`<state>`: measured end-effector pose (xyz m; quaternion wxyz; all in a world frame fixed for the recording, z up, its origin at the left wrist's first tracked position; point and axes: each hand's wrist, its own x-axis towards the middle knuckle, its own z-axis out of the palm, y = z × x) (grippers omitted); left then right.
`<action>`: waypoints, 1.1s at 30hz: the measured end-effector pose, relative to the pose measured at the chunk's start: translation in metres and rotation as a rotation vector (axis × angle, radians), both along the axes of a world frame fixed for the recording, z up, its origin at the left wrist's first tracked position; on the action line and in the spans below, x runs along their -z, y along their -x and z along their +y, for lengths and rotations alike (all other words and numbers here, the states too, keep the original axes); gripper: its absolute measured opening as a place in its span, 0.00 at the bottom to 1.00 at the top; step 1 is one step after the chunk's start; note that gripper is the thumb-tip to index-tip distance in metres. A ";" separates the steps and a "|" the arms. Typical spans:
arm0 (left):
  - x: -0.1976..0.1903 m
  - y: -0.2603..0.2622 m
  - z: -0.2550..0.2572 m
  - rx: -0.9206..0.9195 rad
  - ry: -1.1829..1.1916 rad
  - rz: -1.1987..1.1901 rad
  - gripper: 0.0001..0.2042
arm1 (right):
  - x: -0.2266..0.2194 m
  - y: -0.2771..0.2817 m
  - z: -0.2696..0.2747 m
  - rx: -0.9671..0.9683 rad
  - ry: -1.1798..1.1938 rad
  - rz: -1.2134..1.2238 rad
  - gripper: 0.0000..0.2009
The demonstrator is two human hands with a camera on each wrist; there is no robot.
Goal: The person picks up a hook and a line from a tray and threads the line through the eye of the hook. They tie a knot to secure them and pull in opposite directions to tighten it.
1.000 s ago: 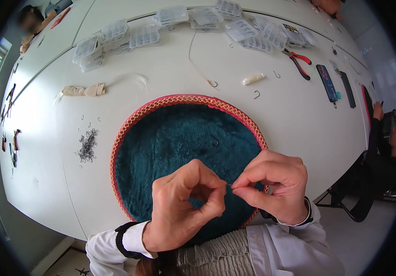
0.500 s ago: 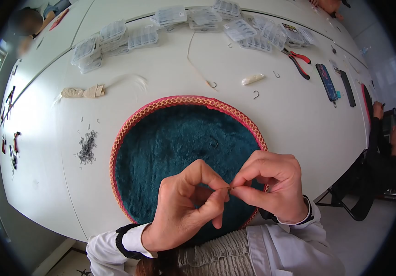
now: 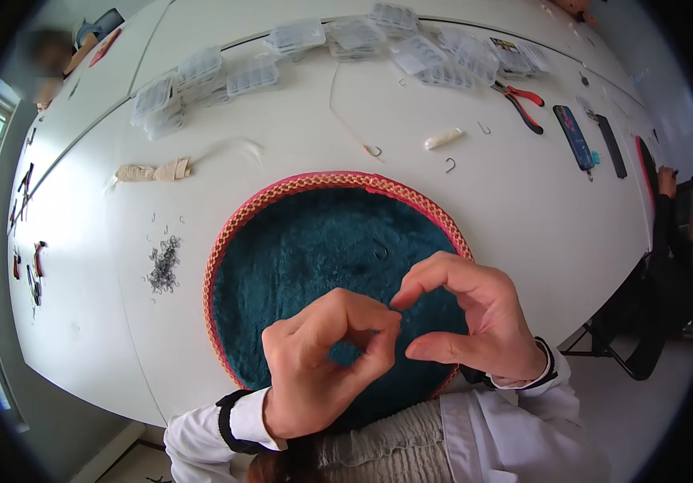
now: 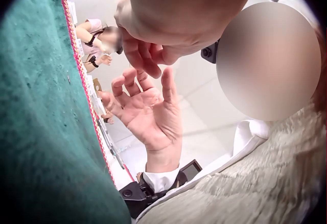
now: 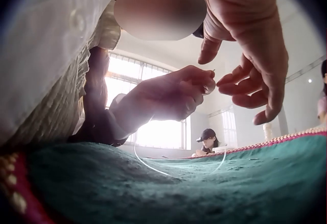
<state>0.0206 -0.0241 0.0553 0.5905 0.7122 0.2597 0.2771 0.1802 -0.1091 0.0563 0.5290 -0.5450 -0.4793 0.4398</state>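
My left hand pinches something very small between thumb and forefinger over the round teal plush mat with its braided rim. In the right wrist view a tiny tip shows above those fingers, and a pale, thin fishing line loops below the hand. The rest of what the pinch holds is hidden. My right hand is right beside it, thumb and forefinger spread wide with nothing between them. Its other fingers look loosely bent in the left wrist view. A dark hook lies on the mat beyond the hands.
Left of the mat lies a pile of small hooks, with a cloth-wrapped bundle behind. Clear plastic boxes line the back. Red-handled pliers, a phone and loose hooks lie at the right. Other people sit around.
My right thumb and forefinger have come away from the left fingertips and spread apart. The left hand keeps its pinch. The head view has shifted slightly.
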 end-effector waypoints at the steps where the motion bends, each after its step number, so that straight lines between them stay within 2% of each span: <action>1: 0.000 -0.001 0.001 0.003 -0.140 -0.013 0.06 | 0.000 0.000 0.000 0.008 -0.004 0.004 0.13; 3: -0.002 -0.002 0.002 0.011 -0.202 -0.009 0.07 | 0.000 0.001 -0.002 -0.047 0.132 0.215 0.09; 4: -0.002 -0.002 0.002 0.009 -0.261 -0.010 0.07 | 0.002 0.000 -0.002 -0.038 0.127 0.219 0.09; 7: 0.000 -0.003 0.000 -0.025 -0.183 -0.018 0.08 | 0.005 -0.004 -0.005 -0.110 0.114 0.279 0.07; 9: -0.001 -0.002 0.000 -0.022 -0.161 -0.004 0.08 | 0.001 -0.003 -0.005 -0.149 0.315 0.567 0.06; 12: -0.002 -0.004 0.002 -0.014 -0.183 -0.002 0.08 | -0.001 -0.006 -0.002 -0.130 0.342 0.700 0.07; 16: -0.001 -0.003 0.002 -0.018 -0.278 0.013 0.08 | 0.002 0.000 -0.002 -0.079 0.234 0.684 0.09; 19: -0.001 -0.005 0.004 0.004 -0.314 -0.019 0.08 | 0.002 0.001 -0.003 -0.264 0.203 0.577 0.08; 23: -0.001 -0.004 0.005 0.004 -0.324 0.010 0.07 | -0.002 -0.006 -0.004 -0.294 0.296 0.618 0.07; 25: 0.000 -0.004 0.004 -0.007 -0.280 0.007 0.07 | -0.005 -0.005 -0.004 -0.142 0.326 0.733 0.05; 29: -0.001 -0.004 0.002 0.005 -0.097 0.032 0.07 | -0.014 -0.009 -0.003 -0.132 0.416 0.781 0.05; 31: -0.001 -0.004 0.002 -0.005 -0.061 0.044 0.07 | -0.006 -0.006 -0.005 -0.083 0.299 0.616 0.05; 32: -0.001 -0.004 0.002 -0.007 -0.058 0.045 0.07 | -0.006 -0.006 -0.005 -0.084 0.302 0.617 0.05; 33: -0.001 -0.004 0.002 -0.006 -0.008 0.048 0.07 | -0.005 -0.005 -0.005 -0.043 0.217 0.390 0.05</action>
